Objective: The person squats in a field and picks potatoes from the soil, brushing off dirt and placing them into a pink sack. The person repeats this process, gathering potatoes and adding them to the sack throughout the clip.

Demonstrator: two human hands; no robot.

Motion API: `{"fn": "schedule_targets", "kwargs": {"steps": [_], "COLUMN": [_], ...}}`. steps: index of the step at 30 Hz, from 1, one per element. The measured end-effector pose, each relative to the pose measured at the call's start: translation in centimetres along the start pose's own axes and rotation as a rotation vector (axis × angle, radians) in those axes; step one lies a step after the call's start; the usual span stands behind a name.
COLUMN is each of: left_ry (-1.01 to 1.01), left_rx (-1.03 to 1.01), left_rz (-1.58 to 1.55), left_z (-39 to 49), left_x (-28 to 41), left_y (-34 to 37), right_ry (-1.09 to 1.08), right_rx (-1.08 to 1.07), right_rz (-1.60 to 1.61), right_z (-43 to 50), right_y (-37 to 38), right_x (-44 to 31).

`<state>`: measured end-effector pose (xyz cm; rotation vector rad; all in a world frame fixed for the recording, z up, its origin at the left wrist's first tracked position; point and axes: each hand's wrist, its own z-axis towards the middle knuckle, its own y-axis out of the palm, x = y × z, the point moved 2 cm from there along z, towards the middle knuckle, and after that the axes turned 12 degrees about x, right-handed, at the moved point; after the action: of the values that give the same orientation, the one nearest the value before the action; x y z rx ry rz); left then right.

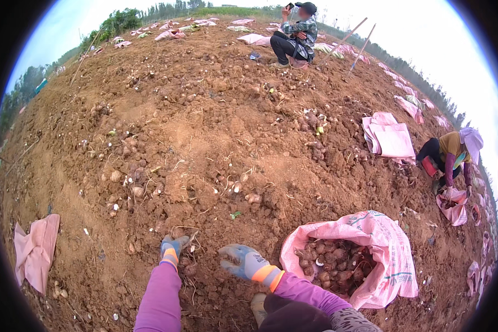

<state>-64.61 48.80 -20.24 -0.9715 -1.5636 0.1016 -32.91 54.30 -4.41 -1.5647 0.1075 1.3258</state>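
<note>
My left hand (pixel 174 248), in a blue-grey work glove with an orange cuff, reaches down to the soil and touches a clump of brown taro-like corms with stringy roots (pixel 189 265); its fingertips are partly hidden, so its hold is unclear. My right hand (pixel 237 260), gloved alike, hovers over the soil to the right, fingers apart and with nothing in it. Beside it on the right, a pink woven sack (pixel 384 249) bearing writing lies with its mouth open, partly filled with brown corms (pixel 334 263).
Loose corms (pixel 137 191) lie scattered over the lumpy brown soil. A pink sack (pixel 37 253) lies flat at left, folded sacks (pixel 392 139) at right. One person (pixel 296 37) crouches at the top; another (pixel 452 157) bends over a sack (pixel 454 207) at far right.
</note>
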Motion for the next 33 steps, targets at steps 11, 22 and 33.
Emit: {"fn": "schedule_targets", "kwargs": {"steps": [11,22,33], "left_ry": [0.612,-0.134,-0.153], "left_rx": [-0.422,-0.949,-0.054], "left_rz": [-0.548,-0.368,-0.451], "left_z": [-21.4,-28.7,-12.8], "left_x": [14.1,7.4,-5.6], "left_y": [-5.7,-7.0,-18.5], "right_ry": [0.23,0.415,0.83], "right_rx": [-0.174,-0.047,-0.234], "right_rz": [1.109,1.043,-1.019], "right_z": [-1.3,-7.4,-24.2], "right_y": [-0.9,-6.2,-24.0], "right_x": [-3.4,-2.3,8.5]}}
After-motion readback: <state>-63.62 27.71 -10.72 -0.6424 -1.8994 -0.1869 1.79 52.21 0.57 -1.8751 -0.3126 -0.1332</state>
